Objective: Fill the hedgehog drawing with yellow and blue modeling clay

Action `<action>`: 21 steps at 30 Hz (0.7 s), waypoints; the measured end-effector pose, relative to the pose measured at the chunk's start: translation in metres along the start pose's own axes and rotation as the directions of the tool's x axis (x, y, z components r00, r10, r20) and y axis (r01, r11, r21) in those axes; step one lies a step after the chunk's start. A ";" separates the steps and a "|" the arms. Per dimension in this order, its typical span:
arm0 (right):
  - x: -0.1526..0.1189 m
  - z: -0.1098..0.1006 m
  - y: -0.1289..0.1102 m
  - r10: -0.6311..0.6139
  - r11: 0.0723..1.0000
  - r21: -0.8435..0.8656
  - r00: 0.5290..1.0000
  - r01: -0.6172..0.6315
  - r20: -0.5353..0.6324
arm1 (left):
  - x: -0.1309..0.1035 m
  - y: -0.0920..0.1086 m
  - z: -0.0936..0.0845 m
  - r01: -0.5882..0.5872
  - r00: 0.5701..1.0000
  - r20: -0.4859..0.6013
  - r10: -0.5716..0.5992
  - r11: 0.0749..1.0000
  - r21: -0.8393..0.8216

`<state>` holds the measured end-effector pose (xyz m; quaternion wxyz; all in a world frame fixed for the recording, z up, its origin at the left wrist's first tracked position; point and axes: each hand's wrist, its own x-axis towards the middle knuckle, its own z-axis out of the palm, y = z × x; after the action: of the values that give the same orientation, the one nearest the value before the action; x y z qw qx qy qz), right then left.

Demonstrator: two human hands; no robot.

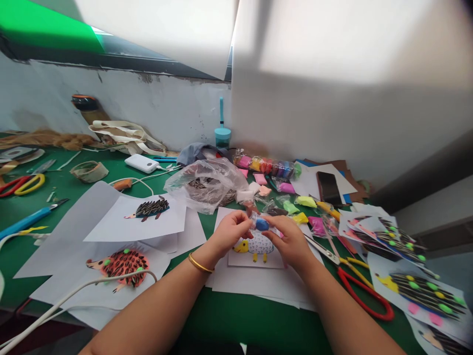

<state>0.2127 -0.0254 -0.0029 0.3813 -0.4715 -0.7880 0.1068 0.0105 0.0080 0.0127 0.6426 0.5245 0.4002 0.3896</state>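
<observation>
My left hand (234, 229), with a gold bangle at its wrist, pinches the clear wrapper end of a small packet of blue modelling clay (262, 225). On the packet's other side, the thumb and fingers of my right hand (288, 237) close around the blue lump. Below both hands lies a paper with a hedgehog picture (258, 248), which has a yellow clay head and yellow feet; my hands hide part of it. Several bright clay packets (286, 187) are scattered just beyond, near a plastic bag of sunflower seeds (207, 183).
Red-and-yellow scissors (354, 281) lie to the right, beside finished seed hedgehogs (424, 291). A phone (328, 188) rests at the back right. Leftward are more hedgehog papers (121, 266), a white power bank (141, 163), a cable (74, 292) and a blue-handled knife (29, 221).
</observation>
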 end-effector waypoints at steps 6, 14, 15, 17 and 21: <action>0.000 0.000 0.003 0.047 0.999 0.012 0.998 -0.047 -0.049 | 0.002 -0.011 0.000 -0.245 0.968 -0.014 0.252 0.950 0.194; 0.000 0.005 0.001 -0.033 0.998 -0.057 0.999 0.035 0.036 | 0.003 -0.013 -0.009 -0.372 0.916 0.084 0.393 0.747 0.551; 0.000 0.006 0.001 -0.041 0.997 -0.063 0.998 0.044 0.042 | 0.004 -0.014 -0.009 -0.376 0.915 0.089 0.393 0.751 0.543; 0.000 0.007 0.000 -0.046 0.996 -0.069 0.998 0.049 0.048 | 0.005 -0.016 -0.008 -0.387 0.908 0.084 0.410 0.747 0.541; 0.000 0.005 -0.003 0.048 0.992 -0.116 0.999 -0.050 -0.018 | 0.005 -0.014 -0.004 -0.437 0.863 0.029 0.504 0.718 0.542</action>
<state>0.2070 -0.0260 -0.0048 0.3564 -0.5128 -0.7782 0.0667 0.0097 0.0125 -0.0025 0.3260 0.7409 0.3833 0.4449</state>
